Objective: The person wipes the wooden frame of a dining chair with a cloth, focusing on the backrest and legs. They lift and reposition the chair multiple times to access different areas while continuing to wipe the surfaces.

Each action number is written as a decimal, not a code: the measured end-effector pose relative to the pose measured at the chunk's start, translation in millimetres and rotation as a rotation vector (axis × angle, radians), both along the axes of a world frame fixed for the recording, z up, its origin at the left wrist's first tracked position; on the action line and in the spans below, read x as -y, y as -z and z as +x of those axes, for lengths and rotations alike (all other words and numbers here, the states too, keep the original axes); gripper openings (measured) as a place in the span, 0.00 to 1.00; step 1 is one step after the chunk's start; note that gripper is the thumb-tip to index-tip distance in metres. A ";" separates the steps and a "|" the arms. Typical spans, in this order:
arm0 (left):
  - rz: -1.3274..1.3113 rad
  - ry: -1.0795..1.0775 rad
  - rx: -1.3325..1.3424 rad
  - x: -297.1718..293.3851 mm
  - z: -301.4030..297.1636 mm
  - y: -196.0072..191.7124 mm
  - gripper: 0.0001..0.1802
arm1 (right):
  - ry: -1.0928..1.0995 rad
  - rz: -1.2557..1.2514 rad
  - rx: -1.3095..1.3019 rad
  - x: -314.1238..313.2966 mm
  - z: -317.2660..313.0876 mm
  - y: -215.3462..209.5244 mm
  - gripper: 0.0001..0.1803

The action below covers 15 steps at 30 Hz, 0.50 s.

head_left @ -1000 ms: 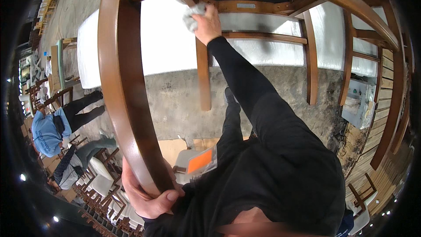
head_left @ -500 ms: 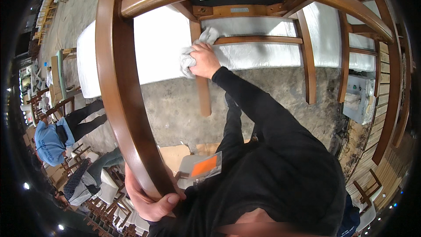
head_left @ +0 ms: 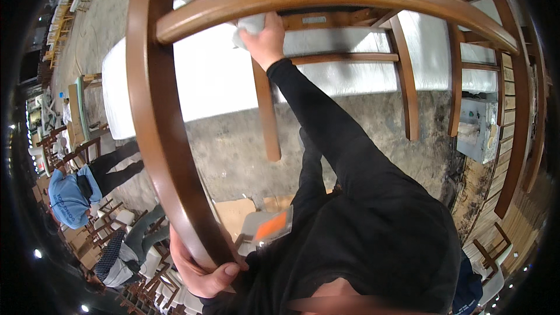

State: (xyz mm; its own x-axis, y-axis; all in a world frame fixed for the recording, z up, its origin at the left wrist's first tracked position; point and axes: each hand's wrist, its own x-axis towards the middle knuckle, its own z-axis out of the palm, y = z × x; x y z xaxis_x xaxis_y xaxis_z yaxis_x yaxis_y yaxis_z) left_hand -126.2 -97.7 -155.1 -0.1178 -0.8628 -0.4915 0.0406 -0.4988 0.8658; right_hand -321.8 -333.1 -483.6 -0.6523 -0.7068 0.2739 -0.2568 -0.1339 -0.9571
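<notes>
A brown wooden chair (head_left: 163, 140) is held up close in front of me, its curved back rail arching across the top of the view. My left hand (head_left: 201, 268) grips the chair's curved frame near the bottom. My right hand (head_left: 265, 38), in a black sleeve, reaches up and presses a white cloth (head_left: 248, 26) against the wood where a leg (head_left: 265, 111) meets the seat frame. The upper rail hides part of the cloth.
Below lies a grey concrete floor (head_left: 350, 134) and a large white sheet (head_left: 210, 76). Two people (head_left: 76, 192) are at the left among stacked chairs. A white and orange item (head_left: 268, 227) and cardboard lie near my body. Wooden slats stand at the right edge.
My right hand with the cloth has moved down the leg and back up to the seat frame. The chair has come closer to the camera. The left hand keeps its grip.
</notes>
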 end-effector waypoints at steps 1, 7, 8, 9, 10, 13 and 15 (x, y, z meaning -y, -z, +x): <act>-0.010 -0.002 0.002 0.2 -0.5 -0.7 0.48 | -0.020 0.154 -0.267 -6.4 -7.0 3.3 0.23; 0.004 -0.039 0.007 -0.1 -3.0 -2.1 0.49 | 0.087 0.350 -0.317 -37.0 -45.2 19.3 0.34; -0.011 -0.049 0.004 0.0 -3.4 -1.4 0.49 | 0.172 0.390 -0.340 -36.8 -49.0 21.0 0.36; -0.005 -0.056 -0.003 0.0 -3.3 -1.3 0.49 | 0.189 0.406 -0.509 -35.4 -50.6 22.5 0.34; 0.007 -0.064 -0.006 0.0 -3.5 -0.7 0.49 | 0.100 0.269 -0.604 -32.6 -52.2 24.1 0.33; 0.007 -0.063 -0.017 0.0 -2.6 0.4 0.48 | -0.062 0.185 -0.756 -17.0 -49.1 27.0 0.28; -0.003 -0.066 -0.021 -0.5 -1.9 2.1 0.49 | -0.050 0.319 -0.795 -7.5 -46.3 29.0 0.29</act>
